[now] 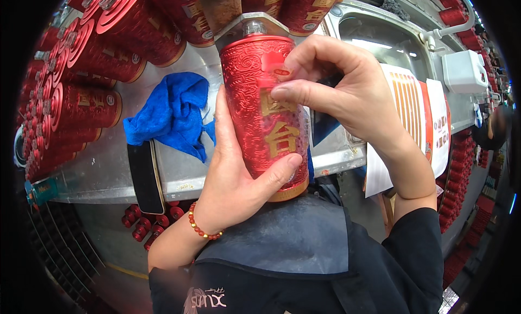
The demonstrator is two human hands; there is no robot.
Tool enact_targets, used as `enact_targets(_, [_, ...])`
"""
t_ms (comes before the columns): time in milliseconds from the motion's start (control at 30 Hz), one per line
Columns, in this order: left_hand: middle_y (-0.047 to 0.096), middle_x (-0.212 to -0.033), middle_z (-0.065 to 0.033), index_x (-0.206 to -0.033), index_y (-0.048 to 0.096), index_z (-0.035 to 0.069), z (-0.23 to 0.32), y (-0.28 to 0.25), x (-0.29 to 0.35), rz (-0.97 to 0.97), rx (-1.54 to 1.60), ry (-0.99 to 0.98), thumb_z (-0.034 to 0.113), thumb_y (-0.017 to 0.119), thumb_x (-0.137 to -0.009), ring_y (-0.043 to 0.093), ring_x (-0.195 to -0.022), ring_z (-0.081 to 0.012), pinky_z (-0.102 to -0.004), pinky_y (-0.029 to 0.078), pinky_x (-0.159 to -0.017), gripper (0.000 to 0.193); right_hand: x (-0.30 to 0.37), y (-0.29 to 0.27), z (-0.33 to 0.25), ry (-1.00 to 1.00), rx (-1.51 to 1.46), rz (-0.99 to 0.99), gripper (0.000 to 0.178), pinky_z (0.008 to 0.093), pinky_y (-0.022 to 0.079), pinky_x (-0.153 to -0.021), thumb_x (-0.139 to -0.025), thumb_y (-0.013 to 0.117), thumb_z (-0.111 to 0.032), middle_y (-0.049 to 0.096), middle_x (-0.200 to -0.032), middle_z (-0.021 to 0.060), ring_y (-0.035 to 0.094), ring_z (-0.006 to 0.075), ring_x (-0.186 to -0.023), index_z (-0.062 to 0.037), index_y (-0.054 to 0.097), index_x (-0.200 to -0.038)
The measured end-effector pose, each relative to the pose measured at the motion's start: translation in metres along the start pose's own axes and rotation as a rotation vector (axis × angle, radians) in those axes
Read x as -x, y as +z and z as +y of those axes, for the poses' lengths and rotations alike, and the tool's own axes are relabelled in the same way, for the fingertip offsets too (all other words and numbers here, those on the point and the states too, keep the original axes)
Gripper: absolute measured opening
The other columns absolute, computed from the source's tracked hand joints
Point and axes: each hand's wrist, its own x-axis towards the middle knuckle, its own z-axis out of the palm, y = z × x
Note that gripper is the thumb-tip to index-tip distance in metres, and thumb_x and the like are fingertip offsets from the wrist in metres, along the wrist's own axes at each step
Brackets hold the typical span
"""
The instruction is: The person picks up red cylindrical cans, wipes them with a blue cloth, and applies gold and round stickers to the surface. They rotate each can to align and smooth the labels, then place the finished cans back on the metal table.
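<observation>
Right of the cloth [172, 112], the left hand [234, 170], wrapped round the bottle [258, 121], should brace it firmly while the right hand [353, 83], thumb and forefinger close together by the label [281, 72], pinch unclear, moves gently.

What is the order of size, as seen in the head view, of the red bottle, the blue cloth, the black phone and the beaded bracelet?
1. Red bottle
2. Blue cloth
3. Black phone, partly under the cloth
4. Beaded bracelet

This ranks visible area only.
</observation>
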Motion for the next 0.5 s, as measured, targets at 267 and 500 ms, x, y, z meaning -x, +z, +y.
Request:
enact_targets(267, [0.043, -0.153, -0.0236, -0.163, -0.010, -0.004, -0.0052, -0.0008, 0.0009, 0.023, -0.069, 0.035, 0.018, 0.085, -0.087, 0.052, -0.138, -0.0295, -0.0404, 0.043, -0.115, 0.124, -0.0009, -0.0011, 0.0039, -0.042, -0.009, 0.003, 0.021, 0.0173, 0.048, -0.071, -0.085, 0.087, -0.008, 0.065, -0.088, -0.0043, 0.058, 0.0010, -0.077, -0.0024, 0.071, -0.097])
enact_targets(500, [0.048, -0.150, -0.0242, -0.162, -0.008, -0.004, -0.0063, 0.0018, -0.0013, 0.057, -0.070, 0.047, 0.020, 0.087, -0.085, 0.056, -0.135, -0.0307, -0.0405, 0.045, -0.113, 0.125, -0.0025, -0.0026, 0.0058, -0.028, -0.029, -0.001, 0.021, 0.0173, 0.048, -0.070, -0.084, 0.088, -0.009, 0.066, -0.089, -0.0044, 0.058, 0.0008, -0.077, -0.0029, 0.071, -0.097])
